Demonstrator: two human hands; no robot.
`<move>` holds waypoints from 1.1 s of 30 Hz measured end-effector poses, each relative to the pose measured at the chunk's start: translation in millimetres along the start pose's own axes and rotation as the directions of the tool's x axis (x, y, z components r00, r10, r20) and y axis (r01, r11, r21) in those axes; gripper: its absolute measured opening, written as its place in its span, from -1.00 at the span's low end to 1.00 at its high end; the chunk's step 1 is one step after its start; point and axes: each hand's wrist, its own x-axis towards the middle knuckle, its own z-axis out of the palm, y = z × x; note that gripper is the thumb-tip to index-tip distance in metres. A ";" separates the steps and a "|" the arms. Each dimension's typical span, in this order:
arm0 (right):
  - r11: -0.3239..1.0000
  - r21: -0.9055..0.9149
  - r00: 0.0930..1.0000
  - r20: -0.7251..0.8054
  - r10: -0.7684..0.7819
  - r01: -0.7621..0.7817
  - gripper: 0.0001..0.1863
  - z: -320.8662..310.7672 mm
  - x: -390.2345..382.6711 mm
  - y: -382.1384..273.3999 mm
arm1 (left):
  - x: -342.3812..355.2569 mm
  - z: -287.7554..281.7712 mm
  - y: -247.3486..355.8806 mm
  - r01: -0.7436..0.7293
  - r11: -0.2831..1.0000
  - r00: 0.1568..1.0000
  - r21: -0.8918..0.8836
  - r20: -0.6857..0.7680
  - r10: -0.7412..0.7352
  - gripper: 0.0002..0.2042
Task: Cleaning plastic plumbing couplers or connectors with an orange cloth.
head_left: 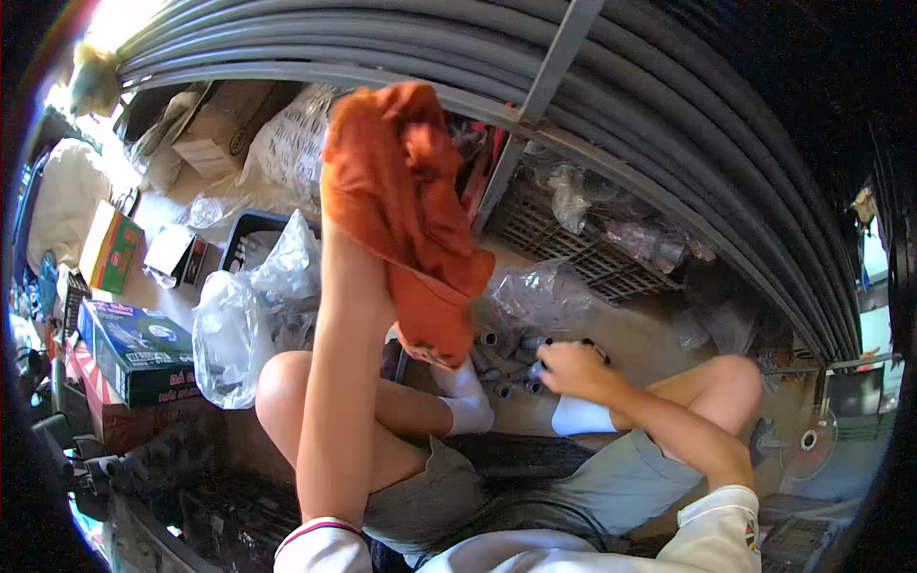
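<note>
An orange cloth (406, 220) hangs in loose folds from my left hand (425, 148), which is raised in front of me. The cloth covers most of that hand and drapes down over the forearm's right side. Low between my feet, my right hand (573, 371) has its fingers curled in. Whatever they hold, if anything, is hidden. Beside and behind it, several dark grey pipe fittings (489, 339) lie on the floor, round openings showing. The cloth's lower edge hangs near the fittings and hides part of the floor there.
Long grey pipes (669, 124) lie on a metal rack (564, 57) across the far side. Under it stands a dark plastic crate (573, 244). Clear plastic bags (234, 334) and a green box (143, 349) are at left; a fan (808, 440) stands at right.
</note>
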 end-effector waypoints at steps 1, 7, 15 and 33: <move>1.000 -0.015 1.000 0.014 -0.004 0.004 -0.75 45.0 9.2 10.0 | 8.7 -5.0 7.2 0.029 0.996 0.955 -0.085 0.296 -0.003 -0.50; 0.989 0.021 0.982 -0.122 0.147 -0.146 -0.66 100.1 33.5 -26.1 | 5.2 -8.8 15.5 -0.043 0.996 0.994 -0.075 0.101 0.050 -0.51; 0.822 0.553 0.924 -0.232 0.304 -0.132 -0.72 8.3 92.5 139.0 | 13.9 3.3 8.6 -0.064 0.998 0.990 0.015 -0.127 0.065 -0.60; 0.983 -0.109 0.969 -0.182 -0.165 0.147 -0.56 76.0 175.5 95.0 | 13.6 8.8 -6.6 -0.455 0.409 0.879 0.791 0.325 0.350 -0.23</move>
